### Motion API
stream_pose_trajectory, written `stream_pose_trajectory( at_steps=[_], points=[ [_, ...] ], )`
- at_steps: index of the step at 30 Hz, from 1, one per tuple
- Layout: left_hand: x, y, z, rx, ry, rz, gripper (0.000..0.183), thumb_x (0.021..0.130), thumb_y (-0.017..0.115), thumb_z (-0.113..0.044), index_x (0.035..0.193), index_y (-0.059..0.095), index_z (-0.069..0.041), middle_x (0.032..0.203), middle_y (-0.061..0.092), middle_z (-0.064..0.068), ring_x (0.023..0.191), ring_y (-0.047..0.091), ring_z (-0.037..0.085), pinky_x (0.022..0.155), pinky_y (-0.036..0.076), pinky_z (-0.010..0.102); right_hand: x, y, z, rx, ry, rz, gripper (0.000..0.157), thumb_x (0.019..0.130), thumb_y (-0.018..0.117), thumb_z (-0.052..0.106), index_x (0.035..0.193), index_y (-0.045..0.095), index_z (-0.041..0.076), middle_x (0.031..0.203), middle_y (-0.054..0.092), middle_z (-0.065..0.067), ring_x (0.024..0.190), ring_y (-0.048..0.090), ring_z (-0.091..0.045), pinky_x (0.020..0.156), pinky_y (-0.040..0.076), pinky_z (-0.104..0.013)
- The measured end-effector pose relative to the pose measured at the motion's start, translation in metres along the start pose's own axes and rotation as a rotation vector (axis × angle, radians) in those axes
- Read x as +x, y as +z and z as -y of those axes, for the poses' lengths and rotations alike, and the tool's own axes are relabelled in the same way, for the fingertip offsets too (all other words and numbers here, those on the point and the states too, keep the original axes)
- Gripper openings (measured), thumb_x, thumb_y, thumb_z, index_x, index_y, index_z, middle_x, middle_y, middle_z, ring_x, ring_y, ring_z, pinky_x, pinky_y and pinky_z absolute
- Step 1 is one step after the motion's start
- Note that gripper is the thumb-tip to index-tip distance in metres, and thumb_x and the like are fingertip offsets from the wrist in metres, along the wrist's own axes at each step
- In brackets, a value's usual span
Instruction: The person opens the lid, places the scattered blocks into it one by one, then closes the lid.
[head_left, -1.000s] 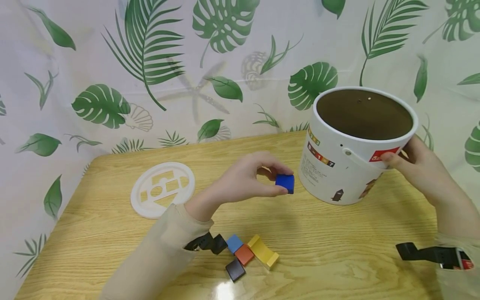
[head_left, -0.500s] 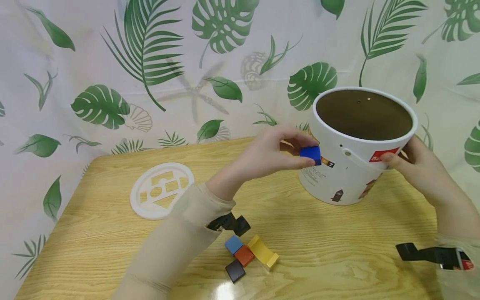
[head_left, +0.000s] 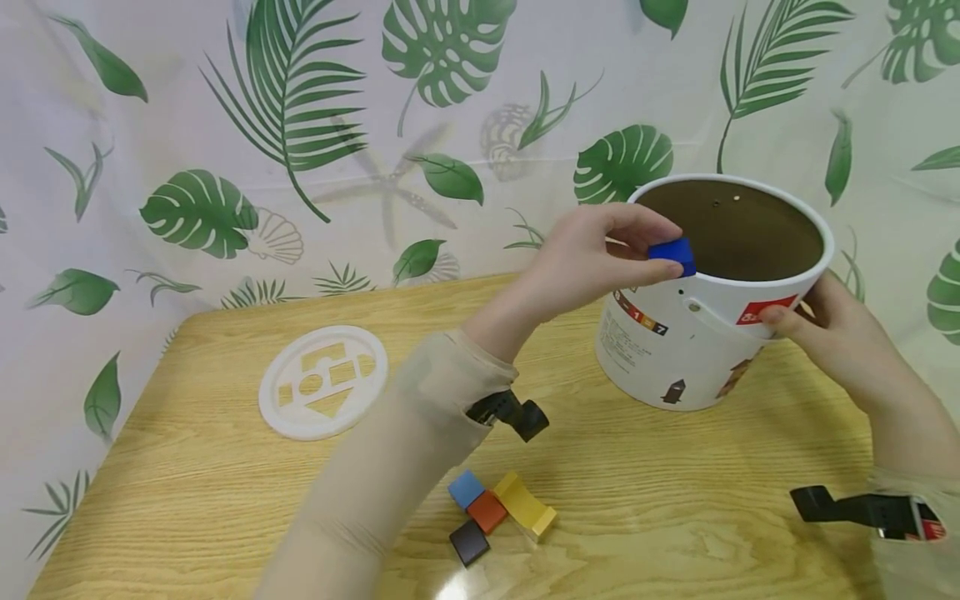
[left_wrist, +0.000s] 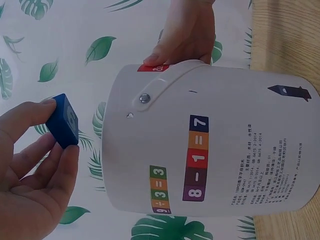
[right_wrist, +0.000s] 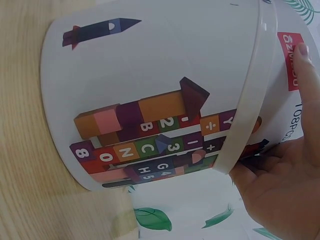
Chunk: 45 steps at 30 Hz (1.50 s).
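My left hand (head_left: 588, 260) pinches a small blue block (head_left: 672, 252) between thumb and fingers, beside and above the near-left rim of a white bucket (head_left: 693, 354). A pale printed mark shows on the block (left_wrist: 68, 120) in the left wrist view. The bucket stands tilted on the table, its dark opening facing up. My right hand (head_left: 843, 342) holds the bucket's right side, thumb on the red label (right_wrist: 291, 60) and fingers partly hidden behind the wall. A white plastic handle (right_wrist: 250, 90) runs across the bucket's side. The bucket's floor is out of sight.
On the wooden table (head_left: 637, 517) lie a light blue block (head_left: 466, 489), a red-orange block (head_left: 487, 511), a dark block (head_left: 469, 542) and a yellow arched block (head_left: 525, 506). A white round board with shaped cutouts (head_left: 273, 417) lies left. Leaf-patterned cloth (head_left: 487, 50) hangs behind.
My left hand has carried the blue block up and to the right, from above the table to the bucket's rim. My right hand and the bucket have stayed in place.
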<state>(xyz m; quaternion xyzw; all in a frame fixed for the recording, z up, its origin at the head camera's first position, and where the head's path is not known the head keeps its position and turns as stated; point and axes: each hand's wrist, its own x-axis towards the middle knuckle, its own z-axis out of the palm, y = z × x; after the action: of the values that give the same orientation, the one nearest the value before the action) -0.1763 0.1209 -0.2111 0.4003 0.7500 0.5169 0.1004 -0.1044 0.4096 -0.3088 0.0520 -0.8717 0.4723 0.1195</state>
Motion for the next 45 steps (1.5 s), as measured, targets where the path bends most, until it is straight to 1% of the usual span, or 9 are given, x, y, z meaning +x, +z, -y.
stream_pose_trajectory(
  at_steps=[7, 14, 19, 26, 28, 31, 35, 40, 45],
  points=[
    [0.015, 0.01, -0.003, -0.008, 0.007, -0.048, 0.034, 0.084, 0.075, -0.016, 0.116, 0.066, -0.008, 0.104, 0.065, -0.002, 0.091, 0.059, 0.005, 0.079, 0.047, 0.012, 0.0, -0.001, 0.001, 0.011, -0.02, 0.005, 0.069, 0.097, 0.055, 0.011, 0.153, 0.018, 0.028, 0.15, 0.029, -0.007, 0.135, 0.026, -0.012, 0.105, 0.026, -0.013],
    [0.03, 0.03, 0.006, 0.023, 0.041, -0.102, 0.035, 0.084, 0.074, -0.015, 0.117, 0.065, -0.007, 0.109, 0.063, -0.003, 0.092, 0.057, -0.001, 0.081, 0.044, 0.007, -0.001, -0.001, 0.0, 0.018, -0.033, 0.009, 0.069, 0.098, 0.054, 0.01, 0.153, 0.018, 0.027, 0.151, 0.028, -0.008, 0.135, 0.025, -0.011, 0.098, 0.028, -0.007],
    [0.039, 0.036, 0.004, 0.123, 0.046, -0.147, 0.037, 0.084, 0.075, -0.02, 0.119, 0.065, -0.01, 0.112, 0.062, -0.006, 0.092, 0.055, -0.003, 0.08, 0.041, 0.005, 0.0, -0.001, 0.001, 0.023, -0.036, 0.013, 0.069, 0.098, 0.054, 0.009, 0.153, 0.017, 0.028, 0.151, 0.028, -0.007, 0.135, 0.025, -0.011, 0.101, 0.027, -0.008],
    [0.05, 0.043, 0.002, 0.191, 0.036, -0.158, 0.039, 0.083, 0.076, -0.022, 0.119, 0.066, -0.012, 0.11, 0.063, -0.007, 0.089, 0.054, -0.004, 0.078, 0.04, 0.004, 0.0, 0.0, 0.001, 0.04, -0.027, 0.016, 0.069, 0.098, 0.053, 0.01, 0.153, 0.017, 0.029, 0.152, 0.027, -0.007, 0.136, 0.023, -0.01, 0.115, 0.015, -0.037],
    [0.051, 0.045, 0.002, 0.222, 0.026, -0.151, 0.039, 0.083, 0.077, -0.023, 0.118, 0.066, -0.012, 0.11, 0.063, -0.007, 0.089, 0.054, -0.004, 0.077, 0.04, 0.004, 0.0, 0.0, 0.0, 0.042, -0.024, 0.017, 0.069, 0.098, 0.053, 0.01, 0.153, 0.017, 0.029, 0.152, 0.026, -0.007, 0.136, 0.023, -0.011, 0.115, 0.013, -0.04],
    [0.052, 0.047, 0.003, 0.289, 0.001, -0.142, 0.039, 0.082, 0.078, -0.024, 0.117, 0.066, -0.013, 0.109, 0.064, -0.007, 0.089, 0.053, -0.003, 0.076, 0.04, 0.004, 0.0, 0.0, 0.0, 0.039, -0.022, 0.016, 0.069, 0.098, 0.053, 0.011, 0.153, 0.017, 0.029, 0.152, 0.026, -0.008, 0.136, 0.023, -0.011, 0.115, 0.014, -0.039],
    [0.052, 0.047, 0.003, 0.356, -0.031, -0.122, 0.037, 0.08, 0.079, -0.026, 0.113, 0.067, -0.014, 0.105, 0.065, -0.01, 0.089, 0.053, -0.003, 0.075, 0.039, 0.004, 0.0, 0.0, -0.001, 0.03, -0.025, 0.011, 0.069, 0.098, 0.054, 0.011, 0.153, 0.017, 0.028, 0.151, 0.027, -0.008, 0.135, 0.025, -0.011, 0.112, 0.02, -0.026],
    [0.052, 0.047, 0.004, 0.353, -0.038, -0.109, 0.037, 0.08, 0.079, -0.026, 0.113, 0.068, -0.015, 0.104, 0.064, -0.011, 0.091, 0.054, -0.003, 0.077, 0.039, 0.004, 0.001, 0.0, -0.001, 0.032, -0.037, 0.009, 0.069, 0.097, 0.054, 0.01, 0.153, 0.018, 0.026, 0.15, 0.028, -0.009, 0.134, 0.026, -0.012, 0.101, 0.027, -0.009],
    [0.052, 0.047, 0.005, 0.32, -0.04, -0.099, 0.038, 0.08, 0.079, -0.026, 0.114, 0.067, -0.016, 0.106, 0.064, -0.01, 0.092, 0.053, -0.003, 0.078, 0.038, 0.004, 0.0, 0.0, -0.001, 0.027, -0.024, 0.006, 0.069, 0.098, 0.054, 0.011, 0.153, 0.017, 0.027, 0.15, 0.028, -0.009, 0.134, 0.026, -0.011, 0.111, 0.023, -0.024]
  ],
)
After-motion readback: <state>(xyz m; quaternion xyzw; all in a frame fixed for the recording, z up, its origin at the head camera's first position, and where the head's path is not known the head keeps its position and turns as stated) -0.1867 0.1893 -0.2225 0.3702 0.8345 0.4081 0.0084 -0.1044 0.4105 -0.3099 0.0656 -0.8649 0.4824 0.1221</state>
